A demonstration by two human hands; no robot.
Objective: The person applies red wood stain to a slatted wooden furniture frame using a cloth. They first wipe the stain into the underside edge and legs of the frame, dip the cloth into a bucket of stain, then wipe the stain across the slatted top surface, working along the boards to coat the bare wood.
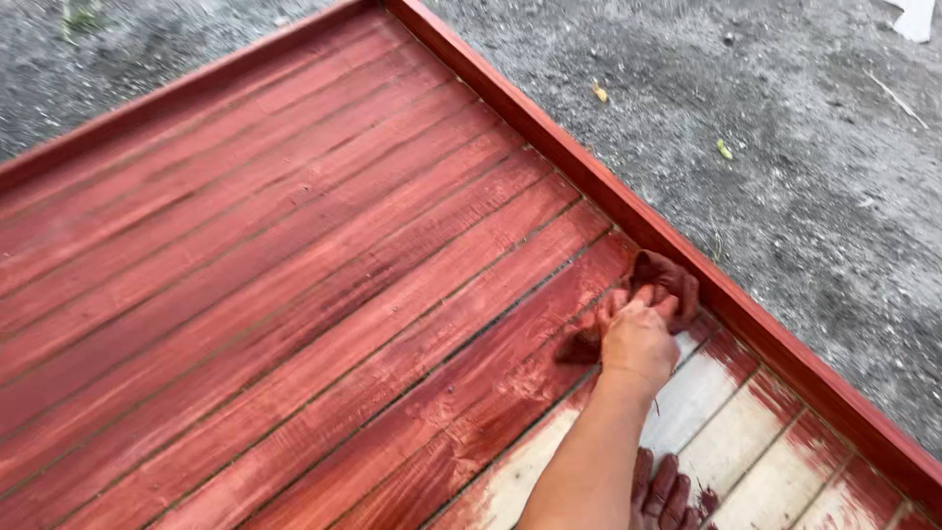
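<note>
Right hand (638, 334) fingers (643, 294) grasp rag (667, 280), frame (746, 304) just past them; left hand (665, 496) fingers splayed on boards (294, 294).

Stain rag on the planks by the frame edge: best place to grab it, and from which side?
Take the rag by its bunched far end beside the red frame rail, coming from above. That end is crumpled and stands up, so fingers can pinch it. The near part lies flat under the right hand, pressed to the plank.
</note>
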